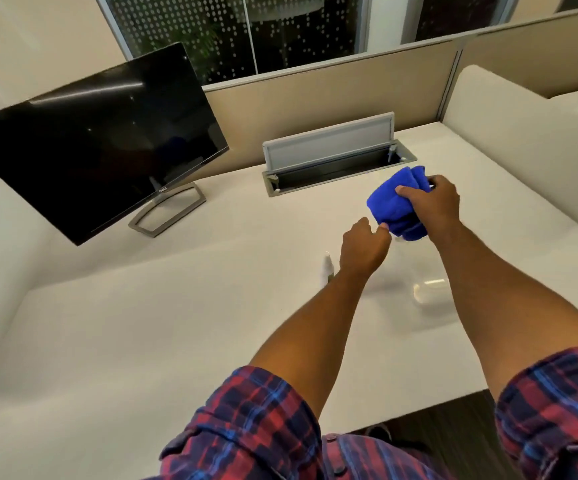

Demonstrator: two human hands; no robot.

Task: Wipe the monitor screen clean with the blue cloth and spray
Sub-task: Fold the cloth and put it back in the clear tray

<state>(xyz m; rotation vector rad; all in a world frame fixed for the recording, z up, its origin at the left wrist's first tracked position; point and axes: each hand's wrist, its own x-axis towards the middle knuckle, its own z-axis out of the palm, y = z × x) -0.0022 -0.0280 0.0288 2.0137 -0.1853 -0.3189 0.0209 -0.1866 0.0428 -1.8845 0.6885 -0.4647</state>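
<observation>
Bare white desk surface [149, 306] lies open toward the black flat-screen monitor [97, 140] at ten o'clock; small white spray bottle [327, 270] stands between.

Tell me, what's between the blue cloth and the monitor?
Mostly bare white desk in the head view; the open cable hatch sits behind that stretch between blue cloth and monitor.

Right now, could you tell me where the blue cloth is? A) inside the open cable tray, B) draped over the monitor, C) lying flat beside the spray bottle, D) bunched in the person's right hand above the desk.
D: the blue cloth is bunched in the right hand, held up off the desk, with the left hand pinching its lower edge.
</observation>
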